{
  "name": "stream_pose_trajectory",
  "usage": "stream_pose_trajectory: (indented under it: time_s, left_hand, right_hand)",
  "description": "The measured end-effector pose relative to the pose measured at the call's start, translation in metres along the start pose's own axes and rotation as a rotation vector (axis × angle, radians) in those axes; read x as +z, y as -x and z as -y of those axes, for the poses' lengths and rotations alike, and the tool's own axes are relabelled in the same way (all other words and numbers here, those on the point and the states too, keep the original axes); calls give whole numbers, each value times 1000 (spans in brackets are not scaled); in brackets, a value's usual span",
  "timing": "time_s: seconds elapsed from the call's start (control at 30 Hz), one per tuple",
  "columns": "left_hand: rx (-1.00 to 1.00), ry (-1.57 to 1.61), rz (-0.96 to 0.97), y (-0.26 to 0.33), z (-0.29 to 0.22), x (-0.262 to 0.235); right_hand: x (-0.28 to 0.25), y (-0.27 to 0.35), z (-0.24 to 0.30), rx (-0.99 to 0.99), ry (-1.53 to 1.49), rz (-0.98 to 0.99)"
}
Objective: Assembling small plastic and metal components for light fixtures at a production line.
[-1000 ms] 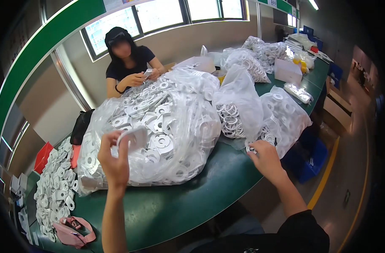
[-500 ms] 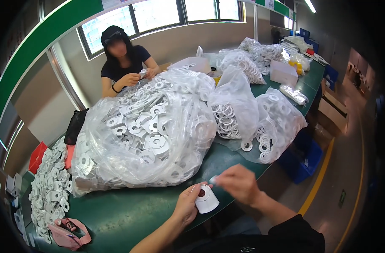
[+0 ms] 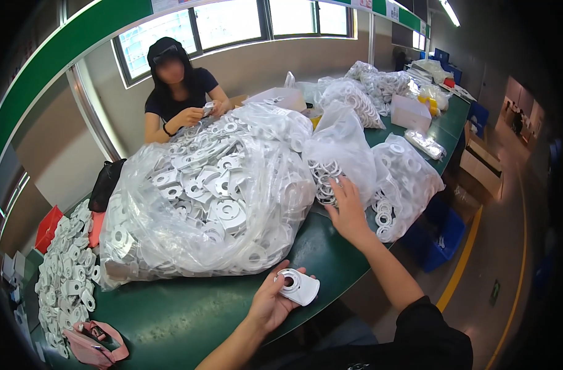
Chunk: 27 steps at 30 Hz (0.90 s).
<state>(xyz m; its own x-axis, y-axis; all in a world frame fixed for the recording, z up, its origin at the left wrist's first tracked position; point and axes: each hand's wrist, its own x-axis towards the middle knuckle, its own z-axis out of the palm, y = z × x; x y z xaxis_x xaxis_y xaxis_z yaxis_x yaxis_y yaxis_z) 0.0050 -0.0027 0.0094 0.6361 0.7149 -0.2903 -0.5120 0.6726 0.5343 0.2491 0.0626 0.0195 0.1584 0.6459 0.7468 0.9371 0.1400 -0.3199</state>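
Close to the table's front edge, my left hand (image 3: 269,307) is closed around a white plastic part (image 3: 305,289) with a round hole at one end. My right hand (image 3: 351,216) reaches over to a clear plastic bag (image 3: 346,148) of white rings (image 3: 321,176). Its fingers are apart and lie at the rings in the bag's mouth; the fingertips partly overlap them, and no ring shows in its grip. Left of that hand bulges a large clear bag (image 3: 275,185) heaped with white plastic parts (image 3: 227,211) of the same holed shape.
Another bag of rings (image 3: 404,163) rests right of my right hand. Loose white parts (image 3: 69,271) are piled at the left beside a pink pouch (image 3: 96,348) on the green table (image 3: 170,314). Across the table, a person (image 3: 179,92) handles a small part. A blue bin (image 3: 438,243) stands below.
My right hand has moved from beside the held part, forward to the bag of rings, and its fingers have spread. My left hand still holds the white part, now tilted differently.
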Motion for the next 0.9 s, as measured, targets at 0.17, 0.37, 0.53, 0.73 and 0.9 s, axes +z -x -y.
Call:
stream_pose_trajectory:
  time_s: [0.17,0.37,0.53,0.73,0.9]
  left_hand:
    - [-18,14,109,4,-5,3]
    - [15,-102,14,5,-4,-3]
    - [-42,-113,54,0,-3,-8]
    - [-46,-161,48,1,-4,-1]
    - [0,-277,62,2,-6,0]
  right_hand:
    - [8,6,-7,-13,138,193]
    - [-16,34,33,-35,-30,219]
    - [-31,50,40,-21,-104,266]
    - [-37,31,24,-54,-272,92]
    - [-48,25,38,371,-776,159]
